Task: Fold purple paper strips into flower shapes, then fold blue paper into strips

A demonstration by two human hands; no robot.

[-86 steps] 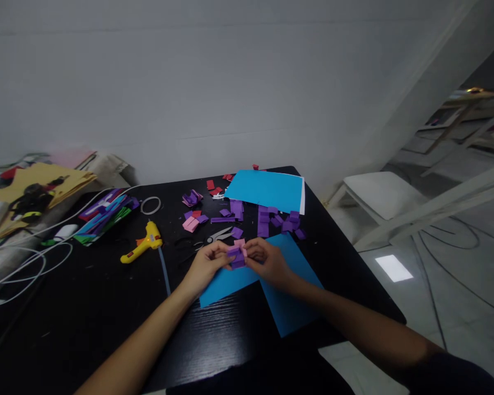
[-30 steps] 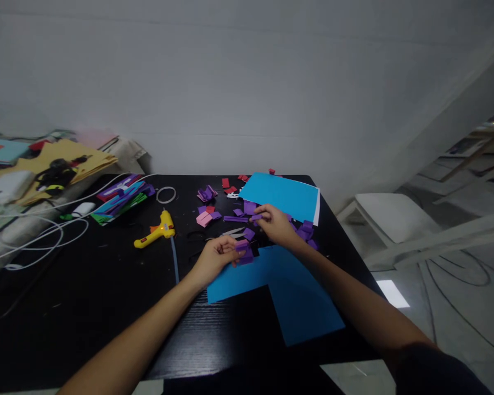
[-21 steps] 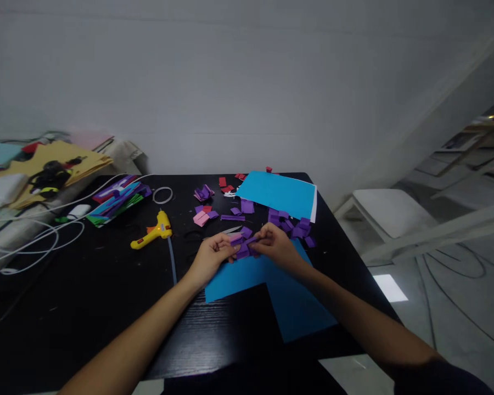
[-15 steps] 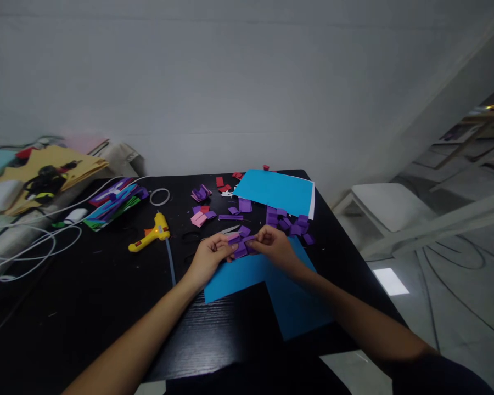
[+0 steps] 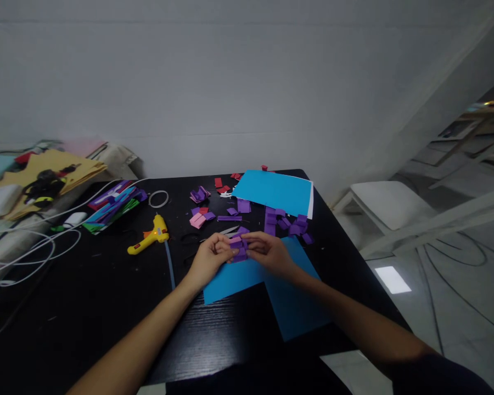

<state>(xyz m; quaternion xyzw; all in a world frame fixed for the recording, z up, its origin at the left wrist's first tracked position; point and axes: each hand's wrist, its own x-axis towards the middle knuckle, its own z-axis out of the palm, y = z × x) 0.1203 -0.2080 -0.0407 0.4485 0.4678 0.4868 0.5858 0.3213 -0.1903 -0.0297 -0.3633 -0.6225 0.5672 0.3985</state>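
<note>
Between both hands, above the blue paper sheets (image 5: pixel 234 282), is a folded purple paper piece (image 5: pixel 239 249) with a pink part on it. My left hand (image 5: pixel 211 255) pinches its left side between thumb and fingers. My right hand (image 5: pixel 269 253) grips its right side, fingers curled over the top edge. Just beyond the hands lie scissors (image 5: pixel 229 231), their handles dark and partly hidden. Several folded purple paper pieces (image 5: pixel 285 224) lie behind my right hand. A purple folded paper flower shape (image 5: pixel 200 194) and a pink paper piece (image 5: pixel 197 220) sit farther back.
A yellow glue gun (image 5: pixel 150 236) with a glue stick lies left of the hands. Blue and white sheets (image 5: pixel 275 189) rest at the back. Stacked coloured paper (image 5: pixel 115 203) and white cables (image 5: pixel 51 241) occupy the left. A white chair (image 5: pixel 379 206) stands right of the table.
My right hand's fingers have closed in over the purple paper piece, flattening against its right side and top. The hands are closer together; my left hand stays nearly in place.
</note>
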